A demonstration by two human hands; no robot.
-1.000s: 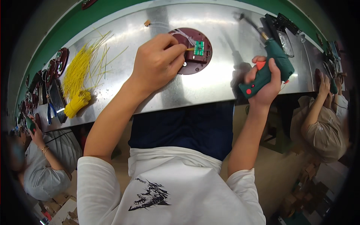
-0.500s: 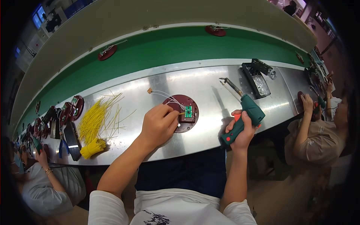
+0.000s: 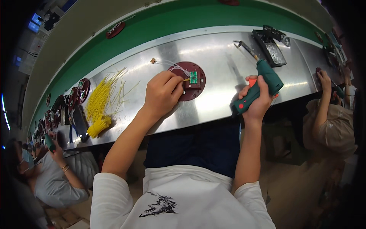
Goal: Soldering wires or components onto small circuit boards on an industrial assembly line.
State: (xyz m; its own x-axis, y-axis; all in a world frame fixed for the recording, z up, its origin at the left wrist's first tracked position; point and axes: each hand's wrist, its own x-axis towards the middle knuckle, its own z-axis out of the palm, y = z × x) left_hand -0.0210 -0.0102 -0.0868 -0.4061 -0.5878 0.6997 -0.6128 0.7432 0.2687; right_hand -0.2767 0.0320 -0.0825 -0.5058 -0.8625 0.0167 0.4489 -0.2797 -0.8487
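Note:
A dark red round base (image 3: 198, 94) lies on the metal bench before me, with a small green circuit board (image 3: 193, 77) on its raised block. My left hand (image 3: 163, 92) is closed over the base's left side, pinching a thin yellow wire (image 3: 187, 79) whose end reaches the board's left edge. From the base, white wires (image 3: 167, 62) run out to a small brown connector (image 3: 153, 60). My right hand (image 3: 258, 102) is wrapped round a green soldering gun (image 3: 270, 77) with an orange trigger. Its metal tip points up and left, apart from the board.
Loose yellow wires (image 3: 100, 95) and a tied yellow bundle (image 3: 99, 126) lie left. A black soldering stand (image 3: 271, 49) is at the back right. More red bases (image 3: 83, 87) crowd the far left, beside a co-worker (image 3: 63, 173); another co-worker (image 3: 329, 122) sits right.
The whole view has shifted, so the bench and both hands appear higher in the picture. My left hand still pinches the wire at the board, and my right still holds the soldering gun.

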